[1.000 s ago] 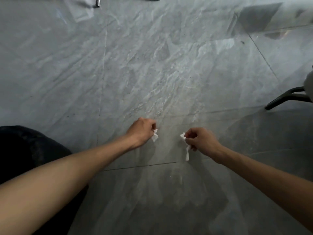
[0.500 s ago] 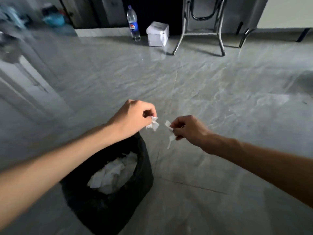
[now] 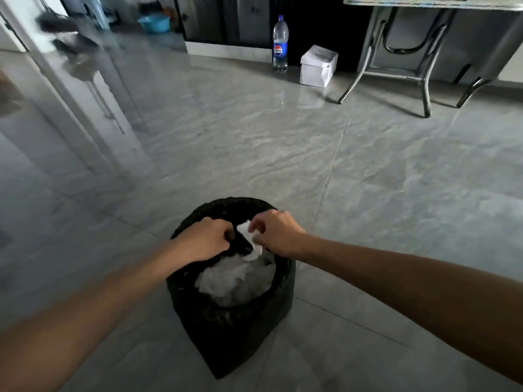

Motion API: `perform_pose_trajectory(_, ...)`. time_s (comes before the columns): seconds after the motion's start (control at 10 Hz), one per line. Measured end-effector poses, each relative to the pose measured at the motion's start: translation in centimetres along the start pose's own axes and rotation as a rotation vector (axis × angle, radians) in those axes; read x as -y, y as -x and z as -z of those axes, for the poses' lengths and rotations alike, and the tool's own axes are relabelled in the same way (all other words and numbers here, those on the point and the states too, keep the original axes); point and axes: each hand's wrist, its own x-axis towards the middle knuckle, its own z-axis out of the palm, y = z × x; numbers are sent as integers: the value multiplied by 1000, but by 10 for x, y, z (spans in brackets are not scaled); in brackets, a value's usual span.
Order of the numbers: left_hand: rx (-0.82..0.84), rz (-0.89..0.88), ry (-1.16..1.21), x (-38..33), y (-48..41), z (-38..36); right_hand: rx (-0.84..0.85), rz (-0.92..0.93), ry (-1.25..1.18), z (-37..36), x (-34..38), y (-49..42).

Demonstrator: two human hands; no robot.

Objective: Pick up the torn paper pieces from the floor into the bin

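Right hand (image 3: 278,234) pinched on torn paper scrap (image 3: 250,241) over bin (image 3: 226,329), 12 o'clock side of mouth. Left hand (image 3: 203,240) curled; contents not discernible. Scrap judged light, limp, tear-prone; edge pinch suffices.

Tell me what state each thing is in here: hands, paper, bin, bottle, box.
Bin, upright, open, partly filled with paper.
Left hand, fingers curled above the bin; cannot tell if it holds anything.
Right hand, pinching a paper piece above the bin.
Bottle, upright, capped.
Box, closed.
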Motion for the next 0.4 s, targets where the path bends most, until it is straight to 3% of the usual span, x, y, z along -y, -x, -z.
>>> perform_pose_trajectory(0.2, -96, -36, 22, -27, -13, 13, -20, -55, 18, 34, -19, 4)
perform_pose_trajectory(0.4, 44, -218, 57, -115, -50, 46, 20, -209, -38, 107, -63, 34)
